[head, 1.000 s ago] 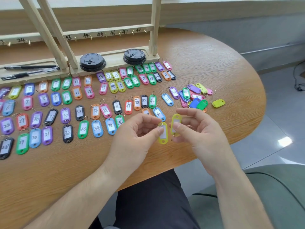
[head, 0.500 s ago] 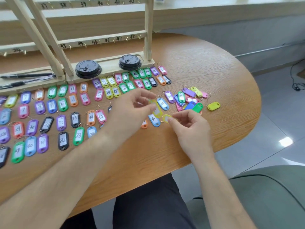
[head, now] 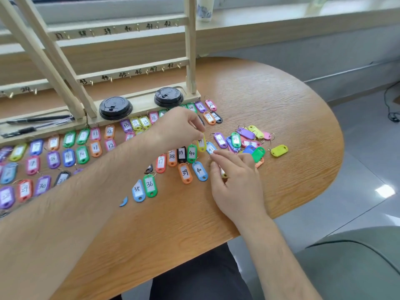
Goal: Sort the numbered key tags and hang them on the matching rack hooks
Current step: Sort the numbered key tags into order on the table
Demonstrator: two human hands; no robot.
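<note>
**Yellow tag pinched at the end of the sorted rows**

Over on the left, rows of numbered key tags point(head: 82, 154) lie flat on the wooden table point(head: 173, 224), low numbers nearer the back and the thirties nearer the front. Behind them stands the wooden rack point(head: 190, 50), its rails marked 37 to 42 and 43 to 48 above small hooks. Two pens point(head: 39, 119) and two black cup lids point(head: 115, 107) sit on its base.

The left hand point(head: 177, 126) reaches across the rows with its fingers bunched together, and the fingertips are clamped on the top end of a yellow tag point(head: 201, 145). That tag hangs down from the fingertips between a green tag point(head: 191, 153) marked 40 and a light blue tag point(head: 211, 147).

The right hand point(head: 238, 180) is just beside it, knuckles up and fingers curled down to the table. Its forefinger tip touches the near edge of the light blue tag. A sliver of a second yellow tag point(head: 223, 173) shows under the curled fingers. I cannot tell whether they grip it or only cover it.

To the right is a loose heap of tags point(head: 246, 137), with one lime tag point(head: 279, 150) lying apart from it.
</note>
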